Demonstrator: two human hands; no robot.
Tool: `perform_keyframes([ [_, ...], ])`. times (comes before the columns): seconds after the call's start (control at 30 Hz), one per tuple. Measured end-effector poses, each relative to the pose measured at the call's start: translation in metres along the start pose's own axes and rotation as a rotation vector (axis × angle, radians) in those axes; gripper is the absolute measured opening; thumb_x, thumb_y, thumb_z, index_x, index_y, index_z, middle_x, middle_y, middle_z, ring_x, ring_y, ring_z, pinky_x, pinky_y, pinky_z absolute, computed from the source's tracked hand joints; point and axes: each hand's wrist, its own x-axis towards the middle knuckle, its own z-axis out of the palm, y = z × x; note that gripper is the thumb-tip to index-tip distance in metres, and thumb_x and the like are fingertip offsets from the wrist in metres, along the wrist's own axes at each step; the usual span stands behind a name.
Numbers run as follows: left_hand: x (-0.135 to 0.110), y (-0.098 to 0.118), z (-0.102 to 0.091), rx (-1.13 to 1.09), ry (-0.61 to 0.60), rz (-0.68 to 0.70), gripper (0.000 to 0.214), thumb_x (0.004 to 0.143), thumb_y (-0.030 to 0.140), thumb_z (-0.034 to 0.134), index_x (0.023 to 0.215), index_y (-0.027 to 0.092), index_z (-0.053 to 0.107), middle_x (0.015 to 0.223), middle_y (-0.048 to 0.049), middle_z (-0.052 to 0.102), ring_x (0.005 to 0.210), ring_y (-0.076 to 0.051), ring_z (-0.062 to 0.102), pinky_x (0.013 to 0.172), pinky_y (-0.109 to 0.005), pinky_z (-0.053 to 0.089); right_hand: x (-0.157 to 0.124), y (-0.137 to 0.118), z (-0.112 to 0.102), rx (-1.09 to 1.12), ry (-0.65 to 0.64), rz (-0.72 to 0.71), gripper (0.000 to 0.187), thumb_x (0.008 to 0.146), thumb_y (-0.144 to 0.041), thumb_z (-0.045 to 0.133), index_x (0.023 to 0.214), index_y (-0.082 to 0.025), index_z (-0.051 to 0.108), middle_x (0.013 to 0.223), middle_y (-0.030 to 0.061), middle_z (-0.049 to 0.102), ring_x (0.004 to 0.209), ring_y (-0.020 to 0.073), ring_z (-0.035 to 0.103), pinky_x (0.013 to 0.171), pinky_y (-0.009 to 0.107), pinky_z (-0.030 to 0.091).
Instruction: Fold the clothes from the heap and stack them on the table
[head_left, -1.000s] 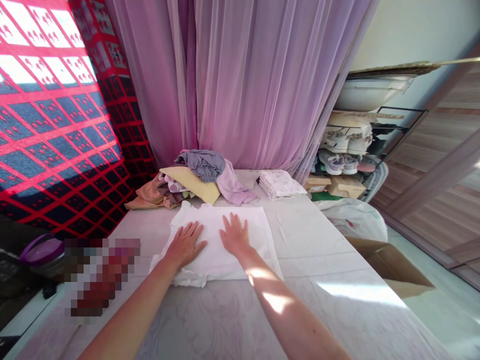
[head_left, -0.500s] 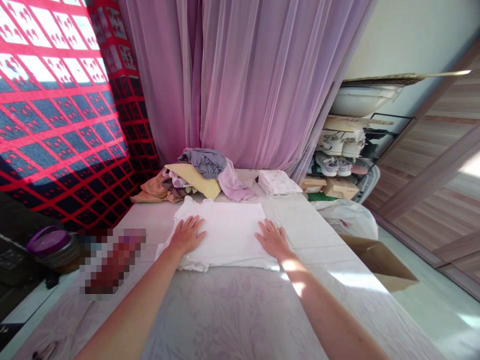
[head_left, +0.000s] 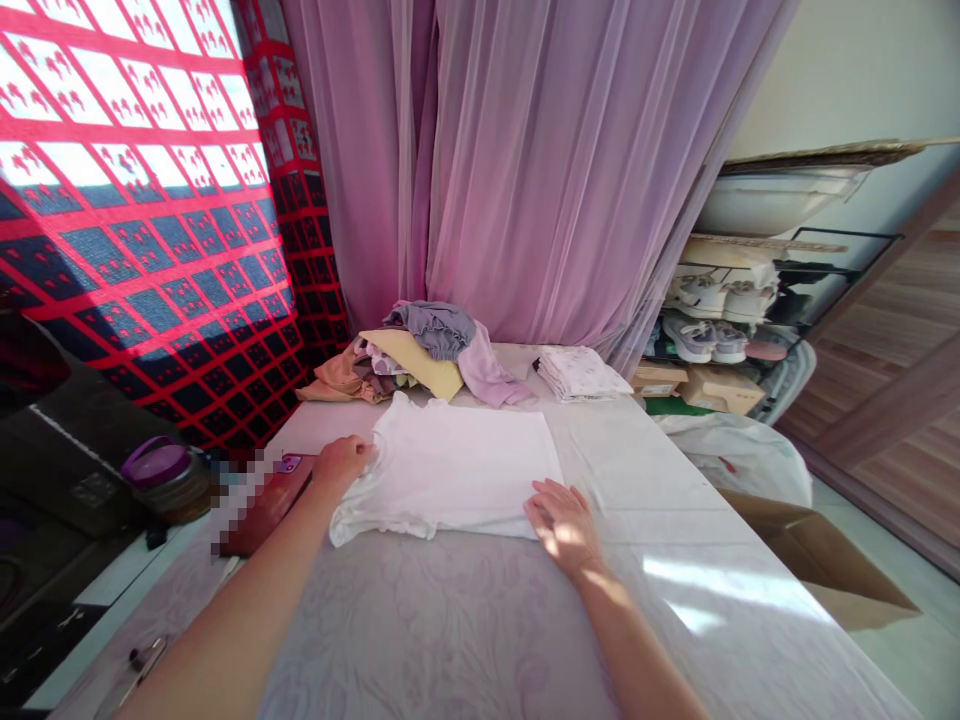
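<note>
A white garment (head_left: 457, 465) lies spread flat on the pale patterned table cover (head_left: 465, 620). My left hand (head_left: 343, 462) is at the garment's left edge with its fingers curled onto the sleeve. My right hand (head_left: 564, 522) rests at the near right corner of the garment, fingers bent down onto the hem. Whether either hand actually pinches the cloth is hard to see.
A heap of mixed clothes (head_left: 420, 355) and a folded white stack (head_left: 581, 372) sit at the table's far end before pink curtains. A purple-lidded jar (head_left: 166, 478) stands at left. A cardboard box (head_left: 817, 555), a plastic bag (head_left: 739, 462) and a shoe rack (head_left: 731, 320) are at right.
Both hands slid apart from the garment's middle. The left went to the left sleeve edge and curled; the right went to the near right corner. The garment lies smoother.
</note>
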Motion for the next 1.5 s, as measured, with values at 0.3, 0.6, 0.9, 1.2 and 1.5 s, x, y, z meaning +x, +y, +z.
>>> perform_keyframes([
  [0.3, 0.02, 0.021, 0.01, -0.037, -0.01, -0.135, 0.035, 0.082, 0.048, 0.047, 0.094, 0.024, 0.07, 0.106, -0.0088, 0.072, 0.101, -0.03, 0.064, 0.073, -0.033, 0.043, 0.001, 0.007, 0.006, 0.076, 0.107, -0.127, 0.025, 0.091, -0.035, 0.045, 0.084, -0.027, 0.067, 0.111, 0.0043, 0.07, 0.111, 0.0218, 0.06, 0.099, 0.043, 0.037],
  [0.6, 0.015, 0.004, 0.01, -0.123, 0.02, -0.042, 0.026, 0.087, 0.037, 0.045, 0.092, 0.021, 0.064, 0.096, -0.0061, 0.071, 0.089, -0.02, 0.065, 0.068, -0.026, 0.041, 0.004, 0.008, 0.004, 0.055, 0.103, -0.095, 0.027, 0.091, -0.033, 0.043, 0.085, -0.027, 0.069, 0.109, 0.0049, 0.071, 0.108, 0.0214, 0.062, 0.098, 0.042, 0.039],
  [0.9, -0.035, -0.028, 0.001, -0.119, -0.08, 0.022, 0.027, 0.09, 0.037, 0.042, 0.084, 0.021, 0.062, 0.083, -0.0039, 0.069, 0.081, -0.018, 0.063, 0.062, -0.026, 0.035, 0.13, -0.099, 0.0, 0.116, -0.152, -0.266, 0.031, 0.091, -0.021, 0.043, 0.104, -0.025, 0.07, 0.111, 0.002, 0.07, 0.099, 0.0162, 0.064, 0.088, 0.029, 0.047],
  [1.2, -0.036, -0.037, -0.005, -0.025, -0.196, -0.06, 0.04, 0.086, 0.052, 0.042, 0.071, 0.022, 0.062, 0.075, -0.0057, 0.068, 0.078, -0.023, 0.064, 0.063, -0.03, 0.033, 0.238, -0.203, 0.08, -0.011, -0.431, -0.448, 0.038, 0.089, -0.018, 0.044, 0.115, -0.035, 0.066, 0.133, -0.0048, 0.058, 0.116, 0.0183, 0.057, 0.092, 0.029, 0.045],
  [1.5, -0.038, -0.038, -0.011, -0.188, -0.315, -0.005, 0.023, 0.08, 0.042, 0.053, 0.071, 0.02, 0.055, 0.074, -0.001, 0.067, 0.073, -0.017, 0.062, 0.058, -0.026, 0.032, 0.264, -0.211, 0.095, -0.048, -0.624, -0.484, 0.03, 0.08, -0.031, 0.057, 0.107, -0.032, 0.071, 0.121, 0.0011, 0.066, 0.104, 0.0206, 0.062, 0.081, 0.026, 0.046],
])
